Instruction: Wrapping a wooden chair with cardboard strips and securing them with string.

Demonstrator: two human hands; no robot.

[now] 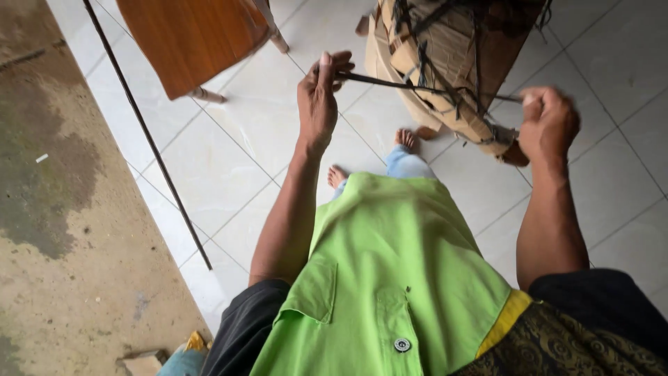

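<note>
My left hand is raised and pinches one end of a thin dark strip. The strip runs taut to the right, where my right hand grips its other end in a closed fist. Behind the strip sits a bundle of brown cardboard wound with black strips, resting on the white tiled floor. My bare feet show below the hands, above my green vest.
A wooden stool stands at the upper left on the tiles. A long thin dark rod lies diagonally along the tile edge. Stained bare concrete fills the left side.
</note>
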